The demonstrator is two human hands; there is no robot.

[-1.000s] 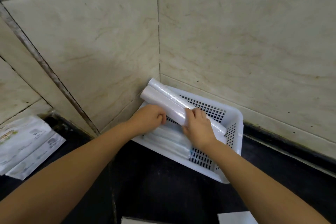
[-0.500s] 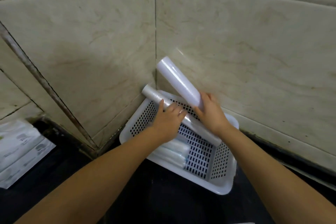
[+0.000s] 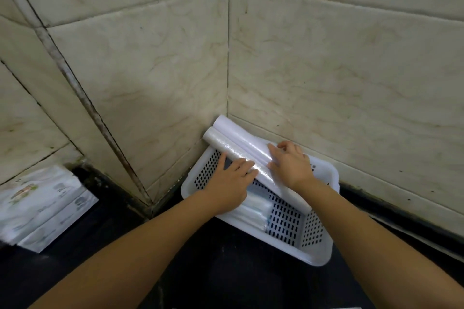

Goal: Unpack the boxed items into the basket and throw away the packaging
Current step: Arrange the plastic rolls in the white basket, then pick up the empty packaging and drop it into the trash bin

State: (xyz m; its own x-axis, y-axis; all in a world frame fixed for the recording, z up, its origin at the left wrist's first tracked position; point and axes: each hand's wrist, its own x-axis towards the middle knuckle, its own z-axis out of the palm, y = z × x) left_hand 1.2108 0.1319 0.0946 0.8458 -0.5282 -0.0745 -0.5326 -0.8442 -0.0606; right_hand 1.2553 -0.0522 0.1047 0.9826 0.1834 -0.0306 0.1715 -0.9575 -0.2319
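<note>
While both hands rest flat, unclenched, on two rolls, the basket holds wrapped packs.

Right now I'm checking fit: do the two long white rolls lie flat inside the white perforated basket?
No. The two long white rolls rest tilted, far ends over the white perforated basket rim at the wall corner.

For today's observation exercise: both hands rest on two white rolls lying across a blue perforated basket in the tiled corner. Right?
Not quite. The head view shows the basket is white, not blue. The left hand and right hand do rest on the two white rolls.
</note>
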